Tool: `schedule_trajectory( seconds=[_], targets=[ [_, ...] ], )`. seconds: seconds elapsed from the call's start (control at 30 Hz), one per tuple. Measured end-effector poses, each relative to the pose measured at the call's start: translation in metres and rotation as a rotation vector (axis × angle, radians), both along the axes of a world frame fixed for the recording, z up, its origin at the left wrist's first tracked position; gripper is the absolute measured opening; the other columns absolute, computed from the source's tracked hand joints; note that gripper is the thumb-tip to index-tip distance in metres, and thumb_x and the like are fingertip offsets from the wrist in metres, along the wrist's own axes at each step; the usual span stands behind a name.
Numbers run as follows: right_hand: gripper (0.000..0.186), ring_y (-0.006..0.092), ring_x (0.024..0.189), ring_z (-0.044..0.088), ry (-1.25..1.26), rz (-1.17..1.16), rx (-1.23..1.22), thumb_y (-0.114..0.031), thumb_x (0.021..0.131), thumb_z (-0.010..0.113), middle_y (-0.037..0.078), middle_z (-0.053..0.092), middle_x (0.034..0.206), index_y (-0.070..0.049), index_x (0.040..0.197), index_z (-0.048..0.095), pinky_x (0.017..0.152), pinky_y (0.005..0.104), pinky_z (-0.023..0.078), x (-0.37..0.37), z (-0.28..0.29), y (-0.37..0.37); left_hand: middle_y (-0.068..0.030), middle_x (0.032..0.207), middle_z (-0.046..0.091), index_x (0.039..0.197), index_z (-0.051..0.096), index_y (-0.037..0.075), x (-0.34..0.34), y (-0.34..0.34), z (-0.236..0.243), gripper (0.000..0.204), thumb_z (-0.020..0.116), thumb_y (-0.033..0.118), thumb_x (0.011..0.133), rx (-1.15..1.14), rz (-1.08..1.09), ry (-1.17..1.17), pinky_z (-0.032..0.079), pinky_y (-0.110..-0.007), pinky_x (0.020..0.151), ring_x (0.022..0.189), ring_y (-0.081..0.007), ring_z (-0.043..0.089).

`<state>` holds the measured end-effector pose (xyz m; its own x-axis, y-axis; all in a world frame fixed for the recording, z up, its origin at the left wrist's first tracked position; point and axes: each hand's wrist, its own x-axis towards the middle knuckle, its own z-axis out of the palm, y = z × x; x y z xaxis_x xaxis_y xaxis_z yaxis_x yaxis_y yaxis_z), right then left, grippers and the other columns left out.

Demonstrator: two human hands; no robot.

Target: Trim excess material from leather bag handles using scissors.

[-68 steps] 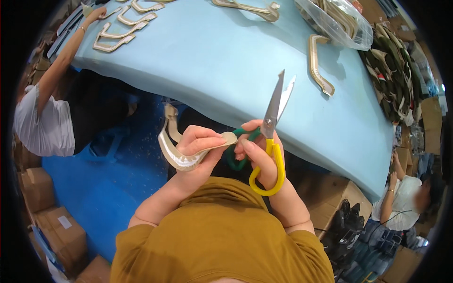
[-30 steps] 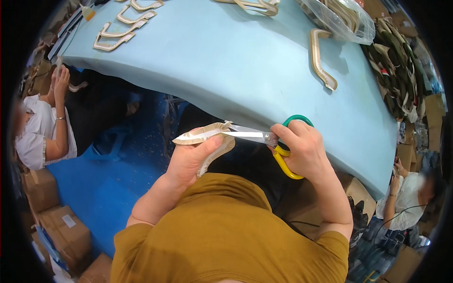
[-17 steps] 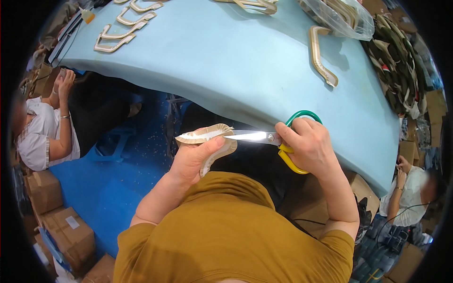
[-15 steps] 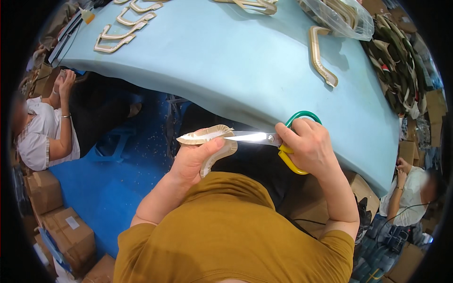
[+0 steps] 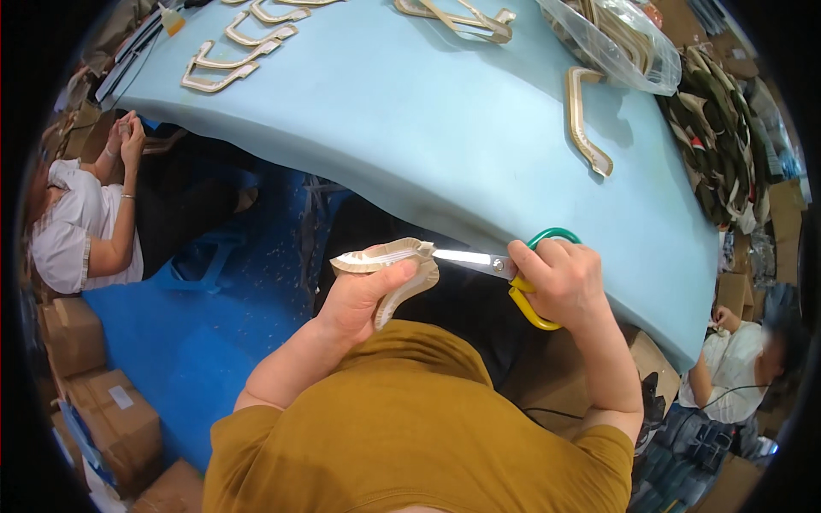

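Observation:
My left hand [image 5: 363,295] grips a curved, padded beige strip [image 5: 409,286] with a white inner band, its thumb pressed on the face. The strip bends sharply near its top right corner. In my right hand [image 5: 560,282] is a pair of scissors [image 5: 479,260] with one green and one yellow handle loop. Their blades point left and look closed together, the tip at the strip's bent corner. Whether the tip touches or lies behind the fabric I cannot tell. Both hands are above my lap, just short of the table's near edge.
A pale blue table [image 5: 410,128] spreads ahead. A similar strip [image 5: 581,124] lies on its right, near a clear plastic bag [image 5: 637,51] of strips; several more lie far left. People sit at left [image 5: 94,214] and right [image 5: 735,363]. Cardboard boxes [image 5: 115,410] stand lower left.
The scissors' blades have pulled back to the right from across the strip to its corner. Both hands sit slightly lower and further right in view, and the whole view has shifted a little.

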<state>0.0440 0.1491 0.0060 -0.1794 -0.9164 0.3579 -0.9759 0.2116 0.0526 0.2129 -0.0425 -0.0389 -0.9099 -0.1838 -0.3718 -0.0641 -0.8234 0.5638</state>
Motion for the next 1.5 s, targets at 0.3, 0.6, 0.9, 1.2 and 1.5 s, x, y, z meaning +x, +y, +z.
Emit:
schedule_trajectory(
  seconds=[0.3, 0.6, 0.9, 1.2, 1.5],
  targets=[
    [0.042, 0.0119, 0.084, 0.052, -1.522, -0.069, -0.495, 0.001, 0.077, 0.064, 0.003, 0.053, 0.09, -0.007, 0.114, 0.047, 0.076, 0.0273, 0.045, 0.05, -0.042, -0.041, -0.0046, 0.099, 0.062, 0.106, 0.053, 0.009, -0.015, 0.015, -0.005, 0.024, 0.062, 0.019, 0.086, 0.087, 0.071, 0.1, 0.048, -0.026, 0.067, 0.085, -0.013, 0.059],
    [0.039, 0.008, 0.08, 0.049, -1.877, 0.04, -0.433, 0.006, 0.079, 0.057, 0.002, 0.05, 0.094, -0.006, 0.114, 0.047, 0.067, 0.0207, 0.041, 0.028, -0.039, -0.044, -0.0045, 0.099, 0.059, 0.109, 0.057, 0.001, 0.014, -0.021, -0.001, 0.027, 0.056, 0.019, 0.088, -0.551, -0.697, 0.041, 0.044, -0.026, 0.076, 0.084, -0.0124, 0.055],
    [0.059, 0.0094, 0.084, 0.047, -1.805, 0.031, -0.013, 0.003, 0.075, 0.057, 0.001, 0.051, 0.096, -0.009, 0.13, 0.038, 0.077, 0.0246, 0.042, 0.022, 0.001, -0.047, -0.0033, 0.092, 0.056, 0.098, 0.06, 0.001, -0.012, -0.032, 0.026, 0.02, 0.064, 0.007, 0.08, -1.121, -0.126, 0.211, 0.043, -0.023, 0.072, 0.085, -0.0073, 0.051],
    [0.056, 0.0088, 0.068, 0.047, -1.556, -0.074, 0.036, 0.002, 0.078, 0.057, 0.001, 0.051, 0.074, -0.011, 0.128, 0.038, 0.063, 0.0237, 0.042, 0.025, 0.002, -0.048, 0.0002, 0.083, 0.057, 0.094, 0.056, 0.002, -0.014, -0.006, 0.009, 0.017, 0.065, 0.002, 0.08, -0.613, -0.195, 0.068, 0.047, -0.019, 0.067, 0.073, -0.0049, 0.054],
    [0.054, 0.0069, 0.076, 0.046, -1.664, -0.067, 0.05, 0.01, 0.073, 0.057, -0.002, 0.049, 0.089, -0.008, 0.122, 0.046, 0.069, 0.022, 0.042, 0.026, -0.005, -0.047, 0.0004, 0.078, 0.053, 0.087, 0.056, 0.003, -0.012, -0.008, 0.016, 0.012, 0.063, -0.002, 0.079, -0.855, -0.282, 0.124, 0.043, -0.018, 0.059, 0.067, -0.0038, 0.05]
  ],
)
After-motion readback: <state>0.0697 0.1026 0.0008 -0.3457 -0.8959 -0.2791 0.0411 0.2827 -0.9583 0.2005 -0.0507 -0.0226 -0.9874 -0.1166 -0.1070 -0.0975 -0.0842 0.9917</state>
